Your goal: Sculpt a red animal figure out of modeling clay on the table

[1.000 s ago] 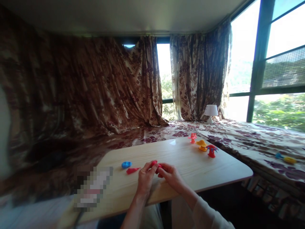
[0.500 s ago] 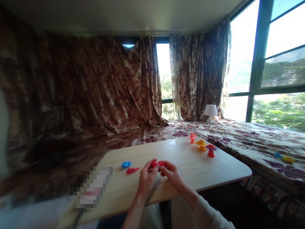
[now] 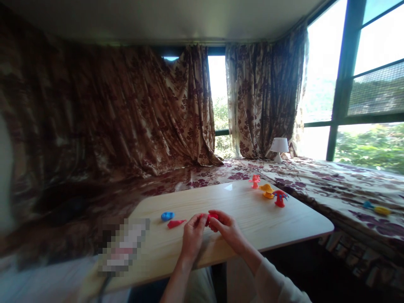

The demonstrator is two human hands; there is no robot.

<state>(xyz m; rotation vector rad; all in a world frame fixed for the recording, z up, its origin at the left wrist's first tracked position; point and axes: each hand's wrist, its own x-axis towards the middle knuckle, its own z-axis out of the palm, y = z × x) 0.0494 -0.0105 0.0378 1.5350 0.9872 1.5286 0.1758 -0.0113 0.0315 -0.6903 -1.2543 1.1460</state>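
Note:
Over the near part of the table, my left hand (image 3: 193,230) and my right hand (image 3: 226,227) are close together. Both sets of fingers are closed on a small piece of red modelling clay (image 3: 212,216), partly hidden by the fingertips. Left of my left hand lies a separate red piece (image 3: 176,224), pointed at one end. Just behind that is a blue lump (image 3: 167,216) with an uneven top.
On the light wooden table (image 3: 195,202), a pink figure (image 3: 255,181), a yellow one (image 3: 267,191) and a red one with blue bits (image 3: 280,198) stand at the back right. A pixelated object (image 3: 124,246) lies at the left. A white lamp (image 3: 279,145) stands beyond.
The red clay between my hands has been turned, and a wider part of it now shows by my right fingers. My left fingertips have shifted slightly. The other pieces stay put.

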